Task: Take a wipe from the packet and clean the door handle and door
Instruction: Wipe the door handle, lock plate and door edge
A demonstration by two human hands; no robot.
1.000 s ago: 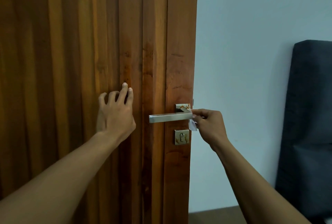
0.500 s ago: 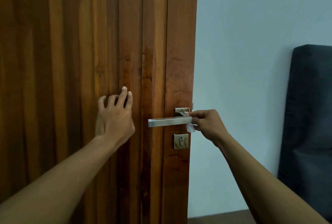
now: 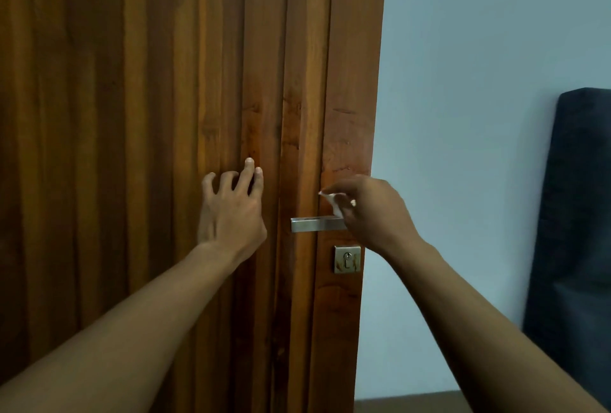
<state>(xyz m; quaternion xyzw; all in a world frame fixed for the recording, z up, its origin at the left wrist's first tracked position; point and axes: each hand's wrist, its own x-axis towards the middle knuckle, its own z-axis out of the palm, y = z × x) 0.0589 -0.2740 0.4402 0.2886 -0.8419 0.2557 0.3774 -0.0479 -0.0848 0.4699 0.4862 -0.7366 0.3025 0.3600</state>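
Currently bracing left hand [image 3: 231, 214], fingers spread, flat against wooden door [image 3: 148, 114]. Pinching small white wipe [image 3: 334, 202] in right hand [image 3: 373, 214], just above metal door handle [image 3: 315, 224], by door's edge.

Pretty sure we're in a home here, probably a bedroom: we've got a slatted wooden door [image 3: 198, 81] with a metal lever handle [image 3: 314, 224], a plain pale wall [image 3: 479, 81], and what looks like a dark padded headboard [image 3: 578, 214] on the right.

Two bare forearms, no sleeves or jewellery, hands [image 3: 231, 214] [image 3: 373, 214] ungloved, short-nailed.
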